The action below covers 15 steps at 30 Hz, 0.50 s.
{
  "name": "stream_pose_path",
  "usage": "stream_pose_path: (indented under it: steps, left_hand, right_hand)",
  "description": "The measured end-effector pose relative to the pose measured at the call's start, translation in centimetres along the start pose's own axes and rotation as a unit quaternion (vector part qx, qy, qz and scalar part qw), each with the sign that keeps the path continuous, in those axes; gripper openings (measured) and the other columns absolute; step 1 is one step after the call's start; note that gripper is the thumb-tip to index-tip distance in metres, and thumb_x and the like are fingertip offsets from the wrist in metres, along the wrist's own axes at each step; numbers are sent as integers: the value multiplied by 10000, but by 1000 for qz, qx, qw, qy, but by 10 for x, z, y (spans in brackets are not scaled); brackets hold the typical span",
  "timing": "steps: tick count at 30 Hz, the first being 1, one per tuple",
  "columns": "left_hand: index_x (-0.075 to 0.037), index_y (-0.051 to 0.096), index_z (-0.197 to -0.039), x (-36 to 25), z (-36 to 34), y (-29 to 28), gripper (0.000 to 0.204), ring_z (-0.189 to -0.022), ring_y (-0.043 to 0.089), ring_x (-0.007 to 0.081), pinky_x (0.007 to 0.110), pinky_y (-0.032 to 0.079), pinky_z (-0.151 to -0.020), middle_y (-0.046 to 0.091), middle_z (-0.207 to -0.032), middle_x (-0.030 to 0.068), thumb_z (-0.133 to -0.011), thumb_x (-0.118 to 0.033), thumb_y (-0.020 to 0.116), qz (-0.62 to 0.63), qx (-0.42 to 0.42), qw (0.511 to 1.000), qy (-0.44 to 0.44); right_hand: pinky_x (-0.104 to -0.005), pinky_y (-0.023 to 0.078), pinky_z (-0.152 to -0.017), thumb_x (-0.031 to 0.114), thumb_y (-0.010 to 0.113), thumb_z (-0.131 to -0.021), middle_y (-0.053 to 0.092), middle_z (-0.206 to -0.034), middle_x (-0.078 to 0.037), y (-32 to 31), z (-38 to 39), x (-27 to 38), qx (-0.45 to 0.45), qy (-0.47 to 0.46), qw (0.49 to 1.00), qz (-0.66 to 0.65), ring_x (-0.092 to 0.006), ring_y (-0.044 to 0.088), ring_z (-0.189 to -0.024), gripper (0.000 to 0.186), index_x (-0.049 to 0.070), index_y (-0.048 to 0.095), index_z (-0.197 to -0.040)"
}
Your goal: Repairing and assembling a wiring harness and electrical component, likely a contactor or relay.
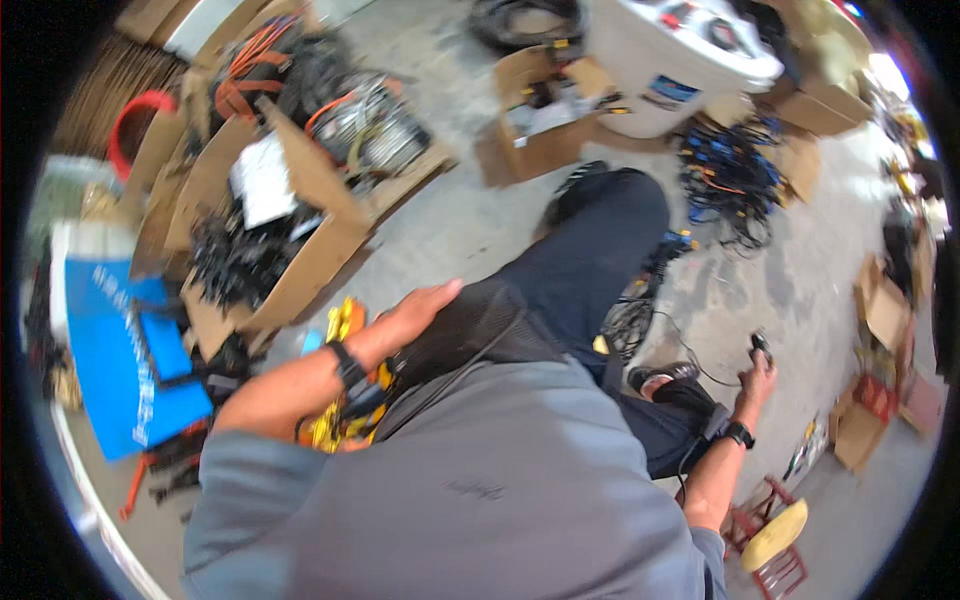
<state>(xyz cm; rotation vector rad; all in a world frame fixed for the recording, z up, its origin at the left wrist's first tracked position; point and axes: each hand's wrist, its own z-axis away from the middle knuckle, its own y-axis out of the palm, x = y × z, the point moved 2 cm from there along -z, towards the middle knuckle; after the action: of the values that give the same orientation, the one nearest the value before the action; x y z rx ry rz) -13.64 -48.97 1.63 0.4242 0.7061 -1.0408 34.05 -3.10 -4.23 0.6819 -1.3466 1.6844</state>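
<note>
My left hand [422, 308] lies over my thigh at the middle left, its visible fingers stretched out and nothing seen in them. Out to the right, my right hand [757, 382] is closed around a small black plug-like piece [759, 342], held above the floor. A thin black cable [708, 372] runs from near that hand toward a tangle of dark cables [628, 322] beside my leg. Yellow and black straps or tools [345, 420] show below my left forearm; what they are exactly is blurred.
Left stands an open cardboard box [335, 215] of black parts, near a blue panel [125, 350]. Ahead are a smaller carton [550, 145] and a white tub [640, 60]. A blue-black cable heap [730, 180] lies far right. A red stool [775, 535] stands lower right.
</note>
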Motion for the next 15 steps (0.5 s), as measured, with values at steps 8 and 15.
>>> stream_pose_path:
  steps: [8, 15]
  left_hand:
    - [11, 644, -1213, 23, 13, -7, 517, -1077, 597, 160, 311, 453, -960, 674, -1166, 83, -1032, -432, 449, 106, -4, 994, -6]
    - [26, 641, -1198, -23, -10, -35, 519, -1076, 602, 182, 324, 458, -950, 680, -1146, 114, -1032, -425, 442, -222, -33, 970, 96]
  right_hand:
    - [-268, 520, -518, 199, 666, -908, 667, -1131, -139, 27, 16, 10, -3, -12, 998, -60, -157, 641, -828, 670, -16, 346, -1455]
    - [-254, 509, -498, 157, 649, -907, 653, -1093, -149, 54, 27, 44, 25, -61, 990, -125, -147, 637, -832, 665, -45, 324, -1450]
